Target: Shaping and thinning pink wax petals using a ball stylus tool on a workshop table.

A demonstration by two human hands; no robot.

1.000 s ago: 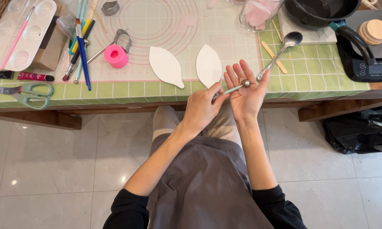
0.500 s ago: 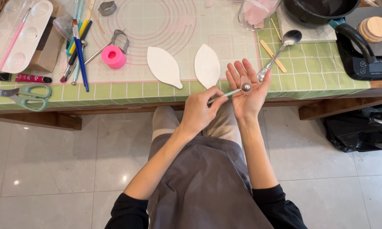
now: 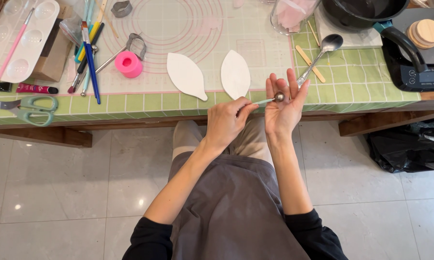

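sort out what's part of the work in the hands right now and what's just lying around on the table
In use:
- ball-tipped tool, held in the left hand
- right hand, palm open under the ball tip
- two white leaf-shaped pieces on the mat

Lying about:
- scissors
- brushes
- pink cylinder
- spoon
- black pan
- white palette

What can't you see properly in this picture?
- Head view: the pot and glass jar are cut off by the top edge.
- Anything on the right hand's palm is hidden under the ball tool.
- The left hand covers the tool's handle.
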